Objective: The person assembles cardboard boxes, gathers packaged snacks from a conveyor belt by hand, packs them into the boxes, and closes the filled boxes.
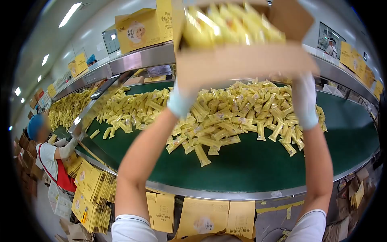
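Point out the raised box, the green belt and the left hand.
Raised box [244,63], head view: its cardboard side wall.
Green belt [250,173], head view: its bare surface.
Left hand [182,98], head view: its visible gloved part.

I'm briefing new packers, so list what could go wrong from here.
The raised carton is open and packed with yellow packets; a tilt might spill some onto the pile below.

The left hand and right hand hold it up near its ends; if either grip slips, it could drop.

The carton standing on the ledge appears close by and might get bumped.
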`<state>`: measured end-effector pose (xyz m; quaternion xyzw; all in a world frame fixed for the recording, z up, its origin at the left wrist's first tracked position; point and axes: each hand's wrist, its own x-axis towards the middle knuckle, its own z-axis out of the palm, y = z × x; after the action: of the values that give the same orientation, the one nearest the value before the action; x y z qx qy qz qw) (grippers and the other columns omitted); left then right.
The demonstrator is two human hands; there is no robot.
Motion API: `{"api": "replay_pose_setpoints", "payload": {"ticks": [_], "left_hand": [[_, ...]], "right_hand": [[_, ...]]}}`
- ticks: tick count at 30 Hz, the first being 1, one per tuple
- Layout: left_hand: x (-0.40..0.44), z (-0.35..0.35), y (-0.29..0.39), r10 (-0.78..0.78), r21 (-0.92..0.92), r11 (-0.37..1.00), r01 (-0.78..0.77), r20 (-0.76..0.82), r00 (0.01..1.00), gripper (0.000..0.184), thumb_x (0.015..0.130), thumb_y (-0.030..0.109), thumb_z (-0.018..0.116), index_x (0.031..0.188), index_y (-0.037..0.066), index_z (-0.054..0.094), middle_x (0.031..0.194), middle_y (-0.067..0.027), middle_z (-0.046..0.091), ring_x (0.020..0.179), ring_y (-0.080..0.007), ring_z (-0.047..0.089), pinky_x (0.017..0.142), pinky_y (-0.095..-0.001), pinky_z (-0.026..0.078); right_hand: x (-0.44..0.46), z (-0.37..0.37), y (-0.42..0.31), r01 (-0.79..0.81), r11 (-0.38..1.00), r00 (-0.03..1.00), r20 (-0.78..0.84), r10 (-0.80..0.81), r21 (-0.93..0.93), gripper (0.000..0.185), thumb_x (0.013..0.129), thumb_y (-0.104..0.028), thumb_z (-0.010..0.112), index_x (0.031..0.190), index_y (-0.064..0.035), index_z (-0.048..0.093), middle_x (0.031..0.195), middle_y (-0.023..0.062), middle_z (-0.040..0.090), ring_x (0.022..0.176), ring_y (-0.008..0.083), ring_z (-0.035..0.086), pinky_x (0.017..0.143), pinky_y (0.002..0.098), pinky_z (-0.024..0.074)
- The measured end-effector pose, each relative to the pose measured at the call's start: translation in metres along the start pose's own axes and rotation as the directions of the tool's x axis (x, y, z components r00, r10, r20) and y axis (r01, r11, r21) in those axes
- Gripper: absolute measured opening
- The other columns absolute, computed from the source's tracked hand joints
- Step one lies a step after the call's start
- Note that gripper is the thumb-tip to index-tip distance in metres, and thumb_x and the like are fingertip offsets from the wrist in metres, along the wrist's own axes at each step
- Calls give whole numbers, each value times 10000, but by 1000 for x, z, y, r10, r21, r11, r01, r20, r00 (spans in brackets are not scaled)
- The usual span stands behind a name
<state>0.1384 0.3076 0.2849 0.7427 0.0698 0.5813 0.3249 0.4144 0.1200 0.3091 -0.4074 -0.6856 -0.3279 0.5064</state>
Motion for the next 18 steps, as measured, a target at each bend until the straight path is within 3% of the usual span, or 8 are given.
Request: {"api": "replay_pose_setpoints", "payload": {"ticks": [1,4,5,7,8,10,14,18], "left_hand": [[36,1,-3,11,-16,1000,-12,-20,1000,543,983,248,606,1444,25,428,1305,-157,609,1165,-288,599,988,-417,504],[104,14,9,-37,33,999,39,-66,997,622,982,392,581,1469,33,432,1405,-221,544,1285,-349,531,1089,-491,414],[123,14,-2,-107,62,992,109,-37,994,582,994,438,561,1417,48,474,1257,-192,601,1051,-320,580,945,-453,468],[146,12,-18,-249,129,961,245,14,968,541,1018,531,523,1314,79,560,961,-133,714,583,-261,677,658,-377,575],[146,12,-22,-259,261,931,254,-17,966,503,1031,485,503,1310,70,559,958,-139,713,582,-248,676,651,-375,573],[138,17,-12,-256,508,823,256,-71,964,430,1057,394,464,1302,54,557,953,-150,711,580,-224,675,638,-370,569],[134,10,-24,-338,632,723,278,-27,941,553,946,351,629,1341,-22,525,1331,-227,597,1240,-305,573,982,-360,473],[97,24,-36,343,921,312,233,-338,877,662,902,396,647,1422,18,488,1538,-246,410,1327,-352,513,1050,-440,424]], "right_hand": [[35,2,-4,-242,906,970,80,229,347,319,1049,-152,425,1279,5,581,1447,184,515,1267,298,541,1013,347,467],[79,48,68,-154,938,975,-108,196,311,495,1023,-323,507,1437,-53,476,1397,201,564,1230,319,593,1056,381,447],[87,59,77,-304,827,928,-48,369,473,607,1032,-350,505,1530,-25,386,1436,198,547,1278,295,577,1101,378,411],[92,80,101,-348,845,928,22,372,407,744,969,-278,605,1591,-93,239,1498,194,497,1287,322,558,1089,362,413],[89,88,111,-364,853,926,50,373,374,848,938,-242,655,1621,-128,166,1529,192,471,1291,335,548,1083,354,414],[78,89,97,-388,921,921,25,389,-32,615,943,-250,634,1484,-30,440,1254,253,648,1018,353,662,941,409,501],[72,86,96,-217,923,965,72,252,-319,523,930,-266,637,1365,13,561,1106,232,678,969,389,635,887,449,496],[60,75,103,-134,876,973,107,206,-463,532,932,-265,633,1379,11,550,1138,237,672,1073,387,605,942,450,473]]}}
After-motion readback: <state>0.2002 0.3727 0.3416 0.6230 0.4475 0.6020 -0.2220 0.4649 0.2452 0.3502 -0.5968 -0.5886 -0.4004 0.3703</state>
